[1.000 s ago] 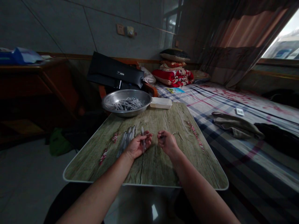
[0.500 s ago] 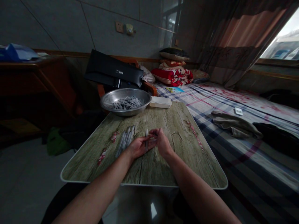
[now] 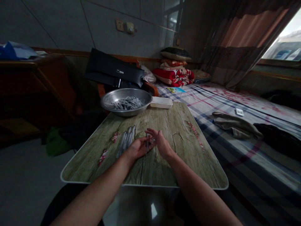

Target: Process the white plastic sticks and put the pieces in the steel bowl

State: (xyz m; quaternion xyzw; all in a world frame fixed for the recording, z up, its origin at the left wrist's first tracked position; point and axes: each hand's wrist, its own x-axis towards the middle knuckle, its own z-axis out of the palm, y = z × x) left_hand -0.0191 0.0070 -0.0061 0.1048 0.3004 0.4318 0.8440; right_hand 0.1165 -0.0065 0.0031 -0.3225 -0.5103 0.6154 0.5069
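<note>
My left hand (image 3: pixel 139 147) is closed around a slim pen-like tube (image 3: pixel 147 145), which stands roughly upright between thumb and fingers. My right hand (image 3: pixel 161 145) is just to the right, its fingers stretched out over the tube and the left fingertips. Whether it touches the tube I cannot tell. Several similar pale, translucent tubes (image 3: pixel 126 139) lie side by side on the table, left of my left hand. Farther back, a metal bowl (image 3: pixel 107 108) holds a heap of thin pale and dark pieces. What kind of tubes these are is too dim to make out.
The wood-patterned folding table (image 3: pixel 188 169) has a pale rim. At its far edge a white plastic tray (image 3: pixel 162 106) stands right of the bowl. Behind is a tilted black monitor (image 3: pixel 110 70) on a chair. A bed (image 3: pixel 202 103) with a checked sheet runs along the right.
My right hand's fingers have opened and stretched out to the left over the tube, where before they were bent in at it. My left hand keeps the tube in nearly the same place.
</note>
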